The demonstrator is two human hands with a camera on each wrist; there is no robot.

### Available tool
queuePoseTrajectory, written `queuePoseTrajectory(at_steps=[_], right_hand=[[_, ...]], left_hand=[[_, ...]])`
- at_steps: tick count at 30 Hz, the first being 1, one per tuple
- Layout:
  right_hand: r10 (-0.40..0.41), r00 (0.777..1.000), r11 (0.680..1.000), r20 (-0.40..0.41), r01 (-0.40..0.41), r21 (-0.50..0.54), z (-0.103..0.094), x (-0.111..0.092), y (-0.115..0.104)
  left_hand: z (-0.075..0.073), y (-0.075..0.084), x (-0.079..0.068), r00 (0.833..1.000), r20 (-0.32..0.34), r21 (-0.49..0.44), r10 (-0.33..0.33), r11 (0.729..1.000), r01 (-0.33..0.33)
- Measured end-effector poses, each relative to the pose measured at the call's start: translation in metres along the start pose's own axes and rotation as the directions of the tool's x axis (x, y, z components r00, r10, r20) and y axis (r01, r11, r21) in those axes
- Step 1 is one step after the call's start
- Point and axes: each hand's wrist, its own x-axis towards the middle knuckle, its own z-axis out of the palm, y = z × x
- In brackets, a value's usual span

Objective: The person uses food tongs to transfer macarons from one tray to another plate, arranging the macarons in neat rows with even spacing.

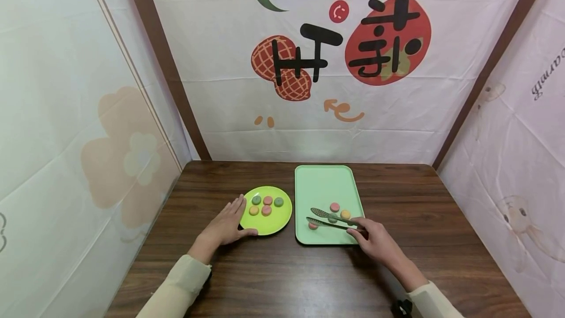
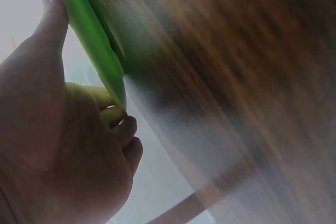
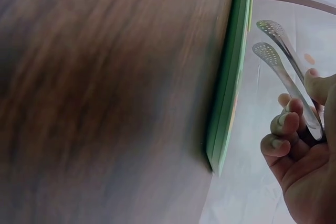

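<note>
My left hand [image 1: 225, 222] rests at the left side of a yellow-green plate [image 1: 280, 222], fingers straight along its rim and thumb at the near edge. On the plate lie several macarons, among them a pink macaron [image 1: 266, 210] and a yellow macaron [image 1: 253, 210]. My right hand [image 1: 375, 239] holds metal tongs [image 3: 286, 80] with perforated tips, spread apart with nothing visible between them. They hover over a light green tray [image 1: 326, 180]. Several macarons sit on the tray, including a pink macaron [image 1: 335, 207] and a yellow macaron [image 1: 346, 214]; the tongs partly hide others.
Plate and tray stand side by side on a dark wooden table [image 1: 273, 278], a narrow gap between them. A printed white cloth [image 1: 229, 112] hangs behind the table, with more cloth at both sides.
</note>
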Motion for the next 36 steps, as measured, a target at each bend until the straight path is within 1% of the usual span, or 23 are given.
queuePoseTrajectory(at_steps=[7,16,23,29,36], right_hand=[[0.021,0.999,1.0,0.027,-0.022,0.008,0.0,-0.004,0.0005],[0.026,0.998,1.0,0.051,-0.027,0.01,-0.0011,-0.0066,0.001],[0.059,0.994,0.998,0.087,-0.06,0.001,-0.0023,-0.008,0.0011],[0.072,0.995,0.997,0.074,-0.071,-0.013,-0.0019,-0.0092,0.0023],[0.067,0.996,0.998,0.063,-0.066,-0.018,-0.0019,-0.0091,0.0032]], left_hand=[[0.0011,0.0002,0.0004,1.0,0.001,0.001,-0.001,1.0,0.001],[0.0011,-0.0007,0.0004,1.0,-0.005,-0.001,0.003,1.0,-0.003],[0.0023,-0.002,0.0017,1.0,0.007,0.004,0.0,1.0,0.0],[0.0031,-0.0022,0.0023,1.0,0.013,0.013,-0.003,1.0,0.003],[0.0026,-0.0017,0.0023,1.0,0.001,0.004,0.001,1.0,-0.001]])
